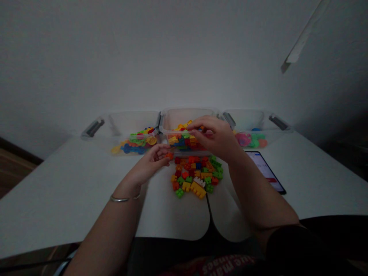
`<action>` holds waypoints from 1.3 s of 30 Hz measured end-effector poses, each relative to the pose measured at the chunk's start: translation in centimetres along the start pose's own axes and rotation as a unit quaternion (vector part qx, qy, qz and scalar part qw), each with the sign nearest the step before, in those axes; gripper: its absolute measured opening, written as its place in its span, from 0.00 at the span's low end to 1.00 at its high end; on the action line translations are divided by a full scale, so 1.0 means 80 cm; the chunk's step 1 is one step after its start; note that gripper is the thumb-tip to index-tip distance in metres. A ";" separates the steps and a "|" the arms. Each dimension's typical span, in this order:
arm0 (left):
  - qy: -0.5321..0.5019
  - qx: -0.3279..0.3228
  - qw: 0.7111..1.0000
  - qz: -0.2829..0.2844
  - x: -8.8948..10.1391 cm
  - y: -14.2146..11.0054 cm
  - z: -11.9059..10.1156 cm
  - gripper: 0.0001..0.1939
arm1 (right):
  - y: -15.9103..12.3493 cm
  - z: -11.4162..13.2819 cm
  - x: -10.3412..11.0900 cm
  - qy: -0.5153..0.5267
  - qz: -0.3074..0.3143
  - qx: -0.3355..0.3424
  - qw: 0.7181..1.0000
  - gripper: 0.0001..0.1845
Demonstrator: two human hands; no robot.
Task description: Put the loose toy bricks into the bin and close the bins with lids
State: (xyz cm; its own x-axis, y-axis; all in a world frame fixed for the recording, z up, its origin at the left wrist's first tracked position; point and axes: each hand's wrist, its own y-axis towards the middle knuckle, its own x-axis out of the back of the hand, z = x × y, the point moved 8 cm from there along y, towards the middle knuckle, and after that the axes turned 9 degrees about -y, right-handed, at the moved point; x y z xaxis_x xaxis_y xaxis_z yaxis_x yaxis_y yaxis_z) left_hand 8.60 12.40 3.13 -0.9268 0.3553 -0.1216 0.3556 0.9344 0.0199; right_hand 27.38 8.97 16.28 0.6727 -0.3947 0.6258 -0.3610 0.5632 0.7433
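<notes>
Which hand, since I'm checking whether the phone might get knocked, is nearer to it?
Right. The right hand is at the middle bin, up and left of the phone. The left hand is farther left, by the brick pile's left edge.

Your right hand (217,138) screens part of the middle box (188,112) and its bricks (180,141); whether its fingertips hold a piece cannot be told; your left hand (152,163) partly covers an orange brick (170,155); your right forearm (255,195) hides one edge of the phone (266,168), its screen text too small to read; the lower border crops your shirt (227,263).
</notes>
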 end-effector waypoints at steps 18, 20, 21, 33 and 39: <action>-0.077 0.092 0.991 0.064 -0.017 -0.002 0.019 0.42 | -0.031 0.028 -0.104 0.070 0.295 0.079 0.950 0.15; -0.077 0.100 0.989 0.071 -0.019 -0.003 0.020 0.44 | -0.032 0.029 -0.107 0.074 0.297 0.087 0.948 0.14; -0.080 0.102 0.989 0.076 -0.019 -0.003 0.022 0.45 | -0.032 0.030 -0.108 0.076 0.297 0.091 0.947 0.14; -0.143 0.096 0.983 0.064 -0.018 -0.005 0.018 0.36 | -0.027 0.031 -0.098 0.090 0.242 0.077 0.963 0.10; -0.073 0.069 0.992 0.074 -0.018 -0.002 0.012 0.25 | -0.017 0.020 -0.080 0.083 0.190 0.027 0.978 0.10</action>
State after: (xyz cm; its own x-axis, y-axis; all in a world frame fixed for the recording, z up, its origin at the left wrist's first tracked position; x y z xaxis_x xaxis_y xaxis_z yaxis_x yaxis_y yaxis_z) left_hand 10.02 11.71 2.34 -0.8398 0.4713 -0.2693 0.5085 0.8567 -0.0863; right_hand 22.52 9.57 11.64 0.5773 -0.0377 0.8156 -0.6358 0.6061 0.4780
